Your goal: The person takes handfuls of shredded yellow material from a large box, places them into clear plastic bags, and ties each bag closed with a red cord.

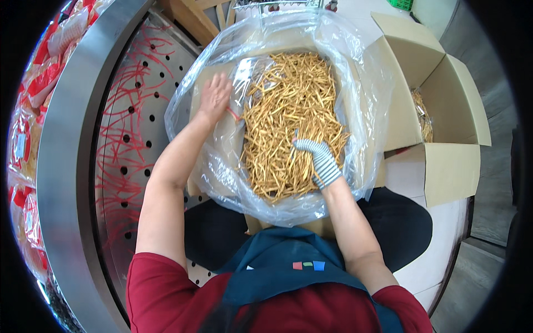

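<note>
A cardboard box lined with a clear plastic bag stands before me, filled with long, thin, golden-brown dried strips. My bare left hand lies flat, fingers together and pointing away, on the plastic-covered flap at the box's left side. Beside it a red tie or string shows on the plastic. My right hand, in a grey-and-white striped glove, reaches into the strips near the right of the heap. Its fingers are partly buried, so whether they close on any strips is hidden. Clear film shows at the heap's upper left.
An open cardboard box at the right holds a bagged bundle of similar strips. Left are a curved metal counter edge, a perforated metal panel and red-and-clear packages. A wire cart base stands beyond the lined box.
</note>
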Demonstrator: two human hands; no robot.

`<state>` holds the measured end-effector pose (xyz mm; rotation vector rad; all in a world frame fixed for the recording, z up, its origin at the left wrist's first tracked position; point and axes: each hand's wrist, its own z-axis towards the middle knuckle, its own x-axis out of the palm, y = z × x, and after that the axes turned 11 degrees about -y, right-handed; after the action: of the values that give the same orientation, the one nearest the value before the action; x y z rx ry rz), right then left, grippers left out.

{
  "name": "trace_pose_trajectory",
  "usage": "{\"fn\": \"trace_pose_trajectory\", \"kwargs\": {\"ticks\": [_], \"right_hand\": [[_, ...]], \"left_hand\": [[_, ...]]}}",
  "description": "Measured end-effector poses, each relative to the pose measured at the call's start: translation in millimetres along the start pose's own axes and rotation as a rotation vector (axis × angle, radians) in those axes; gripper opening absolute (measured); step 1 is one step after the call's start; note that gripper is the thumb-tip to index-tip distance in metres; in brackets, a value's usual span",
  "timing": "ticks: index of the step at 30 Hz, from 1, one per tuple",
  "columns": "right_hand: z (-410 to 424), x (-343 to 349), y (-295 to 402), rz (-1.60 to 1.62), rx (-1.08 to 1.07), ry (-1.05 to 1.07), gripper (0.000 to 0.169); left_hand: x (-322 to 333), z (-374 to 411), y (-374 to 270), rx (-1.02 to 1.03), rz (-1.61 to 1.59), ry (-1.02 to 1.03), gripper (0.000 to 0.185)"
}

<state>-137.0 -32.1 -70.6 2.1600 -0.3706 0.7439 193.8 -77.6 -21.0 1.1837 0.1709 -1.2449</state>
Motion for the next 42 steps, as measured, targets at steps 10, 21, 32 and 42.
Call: {"fn": "trace_pose_trajectory", "kwargs": {"ticks": [10,21,32,42], "right_hand": [[10,-4,-6,-0.091,0.017,-0.065,0.038],[-6,-8,-7,0.019,0.104,0.006,0.047],[-19,-4,29,0.193,-0.021,0.024,0.030],[-33,-13,53,0.280,-0.190,0.165,0.034]], "left_hand": [[20,29,11,-0.590,-0.219,0.249,0.014],[63,-1,7,-1.217,-0.418,0.647,0.037],[-103,34,10,-1.480,-1.324,-0.137,0.025],[-161,-11,-135,-1.985,-1.888,-0.232,0.026]]}}
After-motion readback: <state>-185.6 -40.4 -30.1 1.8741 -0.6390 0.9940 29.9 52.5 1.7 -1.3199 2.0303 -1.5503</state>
